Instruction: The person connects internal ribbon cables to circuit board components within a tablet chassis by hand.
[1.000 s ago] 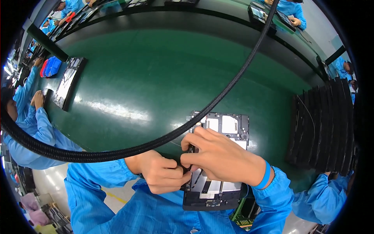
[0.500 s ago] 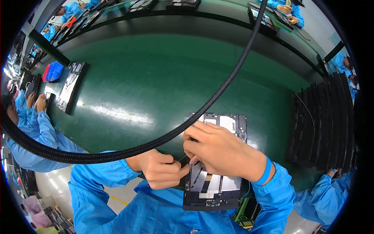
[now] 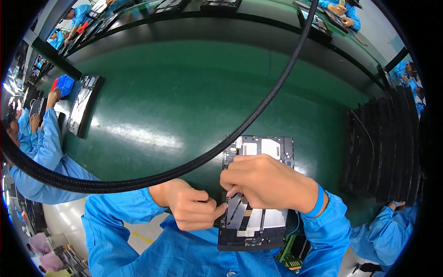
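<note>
L hand (image 3: 196,207) is at the L edge of the open tablet-like device (image 3: 273,219), fingers curled in, index tip by the frame; can't tell if anything's pinched. R hand (image 3: 272,184) lies over the device's mid/upper part, thumb + fingers bent toward the same edge; tips partly hidden, so can't tell if the grip's tight or what's in it. Device is on the near side of the green table (image 3: 184,92), just in front of the torso; its middle's blocked by the R hand, upper L corner partly by the black braided cable (image 3: 101,186). Stack of black slabs (image 3: 380,147), far R, too dark for detail. Co-worker's body, far L, cut off at the rim.
</note>
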Demonstrator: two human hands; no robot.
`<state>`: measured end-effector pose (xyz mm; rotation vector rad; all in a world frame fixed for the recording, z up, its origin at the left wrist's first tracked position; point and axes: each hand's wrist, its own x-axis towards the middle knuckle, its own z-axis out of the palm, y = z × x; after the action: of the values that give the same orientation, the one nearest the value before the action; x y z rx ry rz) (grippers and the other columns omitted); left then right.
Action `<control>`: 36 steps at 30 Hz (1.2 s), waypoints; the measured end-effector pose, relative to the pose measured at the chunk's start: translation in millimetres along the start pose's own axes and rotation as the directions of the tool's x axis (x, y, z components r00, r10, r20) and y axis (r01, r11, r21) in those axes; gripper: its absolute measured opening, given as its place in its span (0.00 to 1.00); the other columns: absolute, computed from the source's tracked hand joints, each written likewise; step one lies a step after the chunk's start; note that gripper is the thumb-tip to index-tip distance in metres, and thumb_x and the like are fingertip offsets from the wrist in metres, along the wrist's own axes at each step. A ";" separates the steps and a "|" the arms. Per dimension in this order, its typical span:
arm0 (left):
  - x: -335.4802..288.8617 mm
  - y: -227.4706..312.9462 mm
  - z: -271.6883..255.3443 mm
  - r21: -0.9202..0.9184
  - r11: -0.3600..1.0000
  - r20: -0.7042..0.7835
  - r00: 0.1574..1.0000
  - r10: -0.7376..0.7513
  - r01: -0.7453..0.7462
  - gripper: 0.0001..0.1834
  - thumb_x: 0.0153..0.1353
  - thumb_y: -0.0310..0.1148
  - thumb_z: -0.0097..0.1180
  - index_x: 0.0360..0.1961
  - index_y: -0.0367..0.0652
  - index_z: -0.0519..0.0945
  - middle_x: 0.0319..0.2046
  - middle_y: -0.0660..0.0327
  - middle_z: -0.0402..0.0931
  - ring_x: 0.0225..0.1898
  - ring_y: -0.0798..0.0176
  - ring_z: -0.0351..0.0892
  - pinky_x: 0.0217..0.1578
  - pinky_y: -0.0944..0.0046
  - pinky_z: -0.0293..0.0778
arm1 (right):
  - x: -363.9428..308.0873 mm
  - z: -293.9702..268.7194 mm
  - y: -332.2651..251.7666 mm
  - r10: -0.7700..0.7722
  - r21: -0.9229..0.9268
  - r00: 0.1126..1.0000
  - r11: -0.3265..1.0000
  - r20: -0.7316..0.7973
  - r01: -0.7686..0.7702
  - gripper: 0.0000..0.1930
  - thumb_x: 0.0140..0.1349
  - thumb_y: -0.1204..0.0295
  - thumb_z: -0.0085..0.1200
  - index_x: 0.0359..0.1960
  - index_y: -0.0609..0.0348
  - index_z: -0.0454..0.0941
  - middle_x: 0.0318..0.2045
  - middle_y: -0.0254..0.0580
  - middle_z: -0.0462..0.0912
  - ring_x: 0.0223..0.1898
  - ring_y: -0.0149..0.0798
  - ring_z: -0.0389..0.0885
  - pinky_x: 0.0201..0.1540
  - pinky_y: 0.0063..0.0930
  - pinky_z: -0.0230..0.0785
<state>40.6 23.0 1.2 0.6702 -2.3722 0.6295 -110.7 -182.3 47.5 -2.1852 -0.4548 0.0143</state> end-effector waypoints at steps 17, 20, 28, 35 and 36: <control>4.7 -2.4 -0.2 -0.168 0.986 0.023 1.000 -0.014 0.017 0.09 0.58 0.27 0.60 0.22 0.37 0.84 0.33 0.49 0.89 0.33 0.55 0.89 0.42 0.58 0.91 | -6.5 -10.1 -4.4 0.004 -0.187 0.992 0.982 -0.122 -0.027 0.06 0.60 0.76 0.69 0.32 0.61 0.83 0.35 0.44 0.79 0.43 0.50 0.83 0.45 0.44 0.79; 2.9 -9.6 1.3 -0.140 0.990 0.023 1.000 0.000 0.003 0.09 0.59 0.27 0.60 0.22 0.36 0.84 0.33 0.49 0.89 0.33 0.53 0.89 0.41 0.58 0.91 | -10.9 -9.5 -8.5 0.017 -0.188 0.990 0.981 -0.143 -0.044 0.06 0.61 0.74 0.69 0.34 0.61 0.83 0.35 0.44 0.78 0.42 0.50 0.84 0.44 0.45 0.79; -0.4 -7.1 -4.7 -0.096 0.995 0.056 0.998 -0.013 0.018 0.09 0.58 0.28 0.59 0.22 0.36 0.84 0.36 0.44 0.90 0.36 0.51 0.92 0.43 0.55 0.92 | -13.7 -2.3 -3.4 0.033 -0.189 0.980 0.979 -0.197 -0.071 0.06 0.63 0.73 0.69 0.35 0.61 0.83 0.36 0.43 0.77 0.42 0.49 0.85 0.42 0.45 0.79; 0.1 -7.2 -3.8 -0.090 0.992 0.067 0.995 -0.079 0.085 0.09 0.55 0.30 0.62 0.23 0.34 0.84 0.36 0.43 0.89 0.38 0.48 0.91 0.44 0.54 0.91 | -12.5 -0.1 -1.6 0.038 -0.183 0.980 0.980 -0.193 -0.074 0.06 0.63 0.74 0.70 0.35 0.60 0.84 0.37 0.43 0.77 0.42 0.49 0.85 0.43 0.44 0.80; 0.5 -7.7 -4.5 -0.091 0.992 0.067 0.995 -0.077 0.083 0.09 0.55 0.30 0.62 0.23 0.34 0.84 0.36 0.43 0.89 0.38 0.48 0.91 0.44 0.54 0.91 | -11.8 0.2 -2.0 0.034 -0.187 0.979 0.980 -0.199 -0.072 0.06 0.63 0.74 0.70 0.35 0.60 0.84 0.37 0.43 0.77 0.42 0.49 0.85 0.43 0.44 0.80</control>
<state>46.6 19.5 6.9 0.7500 -2.4029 0.4659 -122.4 -184.9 47.1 -2.3604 -0.2957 -0.2217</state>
